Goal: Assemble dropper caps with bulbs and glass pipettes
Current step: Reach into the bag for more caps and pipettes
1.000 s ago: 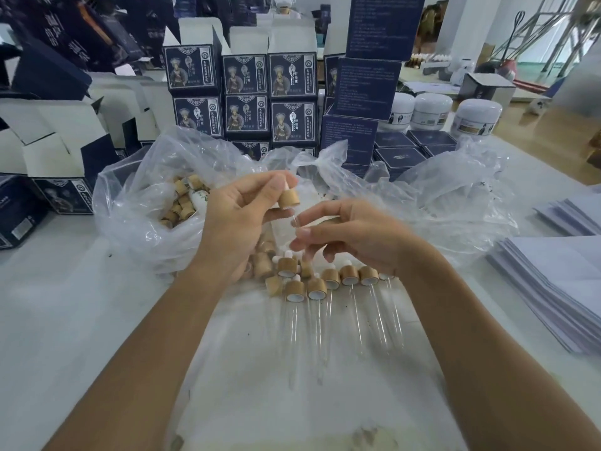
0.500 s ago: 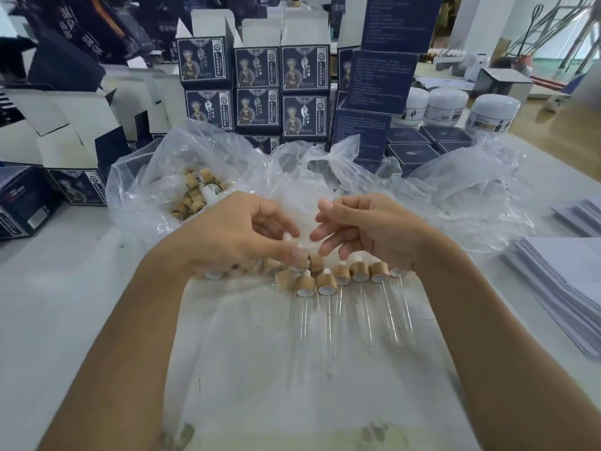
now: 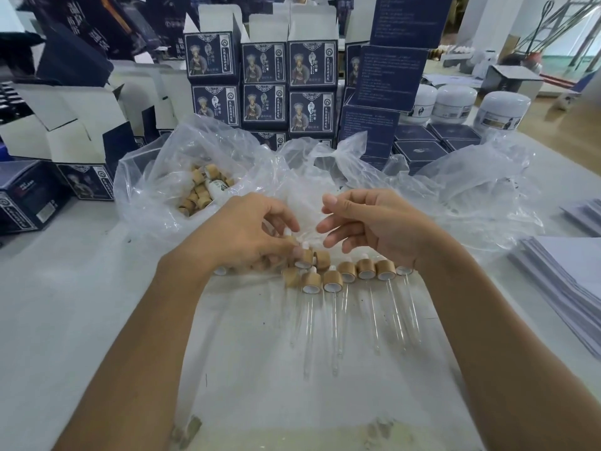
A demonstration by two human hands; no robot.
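Left hand (image 3: 247,236) fingertips rest on a bamboo dropper cap (image 3: 304,258) at the row's end; right hand (image 3: 374,222) hovers loosely curled, holding nothing
Glass pipettes (image 3: 370,317) probably light, brittle, slippery: grip by the stiff cap, not the stem

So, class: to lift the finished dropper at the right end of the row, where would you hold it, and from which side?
Probably pinch the wooden cap across its round sides, coming from above. It lies flat, and its thin glass pipette, pointing toward the person, looks fragile.
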